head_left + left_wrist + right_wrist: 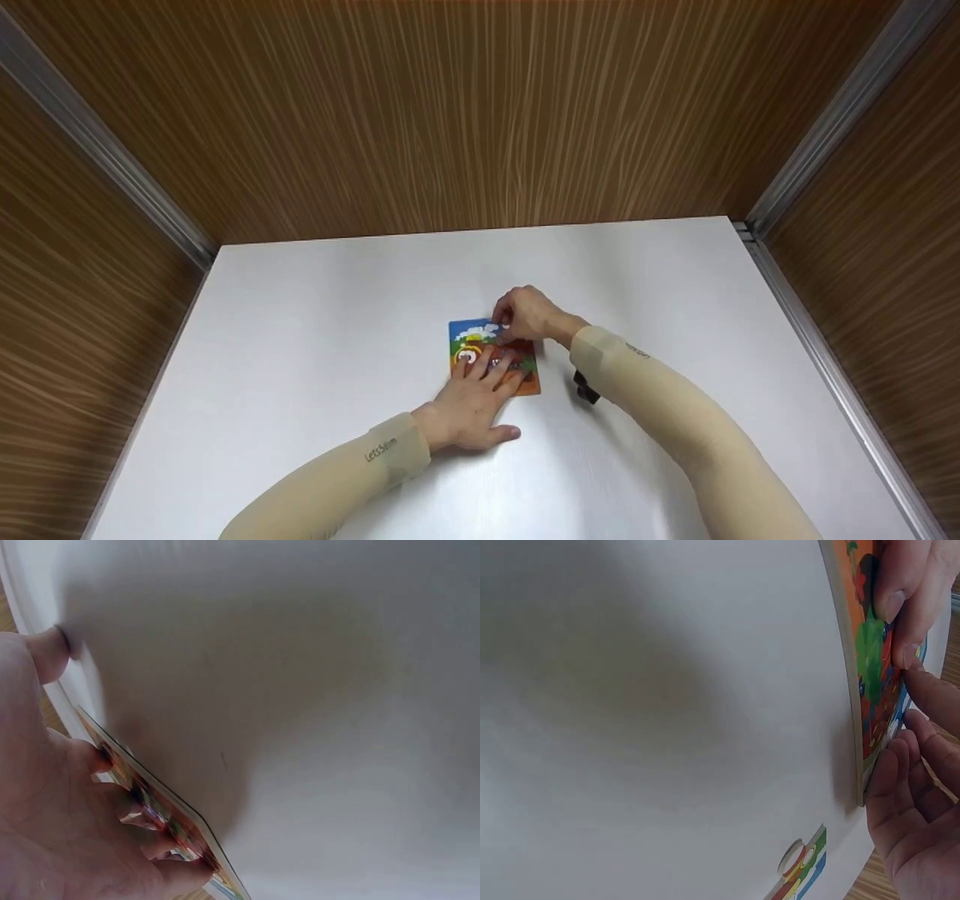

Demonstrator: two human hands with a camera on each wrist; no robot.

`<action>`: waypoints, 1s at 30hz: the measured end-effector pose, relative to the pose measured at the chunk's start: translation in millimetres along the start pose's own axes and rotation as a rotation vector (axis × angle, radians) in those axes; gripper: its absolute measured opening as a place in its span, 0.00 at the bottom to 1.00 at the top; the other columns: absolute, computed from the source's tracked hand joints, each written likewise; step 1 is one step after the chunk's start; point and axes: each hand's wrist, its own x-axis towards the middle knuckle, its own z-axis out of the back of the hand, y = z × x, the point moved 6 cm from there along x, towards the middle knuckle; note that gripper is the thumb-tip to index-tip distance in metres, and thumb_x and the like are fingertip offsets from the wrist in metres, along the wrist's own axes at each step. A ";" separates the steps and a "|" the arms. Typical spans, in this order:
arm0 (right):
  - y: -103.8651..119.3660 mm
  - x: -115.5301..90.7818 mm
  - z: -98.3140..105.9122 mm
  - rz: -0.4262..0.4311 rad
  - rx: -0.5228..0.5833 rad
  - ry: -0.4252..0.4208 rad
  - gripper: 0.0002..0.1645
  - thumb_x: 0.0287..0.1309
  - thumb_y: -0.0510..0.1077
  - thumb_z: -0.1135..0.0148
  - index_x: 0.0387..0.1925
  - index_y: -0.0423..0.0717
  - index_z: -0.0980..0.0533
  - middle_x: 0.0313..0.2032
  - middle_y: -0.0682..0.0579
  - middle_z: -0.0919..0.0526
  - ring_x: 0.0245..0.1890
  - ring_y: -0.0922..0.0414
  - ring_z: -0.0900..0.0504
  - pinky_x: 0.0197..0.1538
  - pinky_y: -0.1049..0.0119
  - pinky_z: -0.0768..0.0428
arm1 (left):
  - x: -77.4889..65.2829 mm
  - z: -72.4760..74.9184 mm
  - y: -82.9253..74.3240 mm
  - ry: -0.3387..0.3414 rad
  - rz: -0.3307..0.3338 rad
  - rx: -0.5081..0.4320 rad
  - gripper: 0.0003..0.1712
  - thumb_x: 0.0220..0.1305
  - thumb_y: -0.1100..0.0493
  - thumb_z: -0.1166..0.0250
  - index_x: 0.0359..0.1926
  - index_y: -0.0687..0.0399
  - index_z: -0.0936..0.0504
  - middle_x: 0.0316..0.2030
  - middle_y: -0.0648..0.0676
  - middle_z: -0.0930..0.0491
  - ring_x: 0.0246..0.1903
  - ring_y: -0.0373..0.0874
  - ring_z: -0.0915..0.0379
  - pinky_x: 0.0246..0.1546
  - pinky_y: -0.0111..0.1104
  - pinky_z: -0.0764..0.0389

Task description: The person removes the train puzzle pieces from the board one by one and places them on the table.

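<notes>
A small rectangular jigsaw puzzle (474, 330) with a bright cartoon picture lies flat on the white table. My left hand (472, 411) rests on its near part, fingers spread and pressing on the picture, thumb on the table to the side. In the left wrist view those fingertips (199, 870) lie across the puzzle's face. My right hand (529, 313) is at the far right corner, fingers curled at the far edge and thumb on the picture. From the right wrist, the right hand (922, 832) grips along the puzzle's edge, close to the left fingertips (889, 604).
A separate colourful flat piece (802, 870) with a rounded outline lies on the table in the right wrist view. The white table (315, 337) is bordered by wood-grain panels (480, 112) at the back and sides.
</notes>
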 end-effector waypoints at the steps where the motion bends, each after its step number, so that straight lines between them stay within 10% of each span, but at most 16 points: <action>1: 0.1 0.0 0.2 -0.004 0.000 0.001 0.17 0.59 0.44 0.13 0.48 0.45 0.08 0.42 0.47 0.08 0.42 0.56 0.18 0.49 0.64 0.21 | -0.1 0.3 -0.2 0.000 -0.001 0.001 0.55 0.79 0.20 0.50 0.93 0.43 0.48 0.94 0.55 0.57 0.94 0.62 0.68 0.89 0.68 0.49; 30: -11.5 0.9 3.1 -0.083 0.305 -0.061 0.05 0.70 0.39 0.24 0.45 0.47 0.07 0.41 0.48 0.05 0.39 0.59 0.16 0.46 0.69 0.20 | 1.2 0.0 0.4 0.002 0.007 0.004 0.56 0.78 0.20 0.49 0.93 0.41 0.49 0.94 0.54 0.57 0.94 0.62 0.67 0.89 0.67 0.49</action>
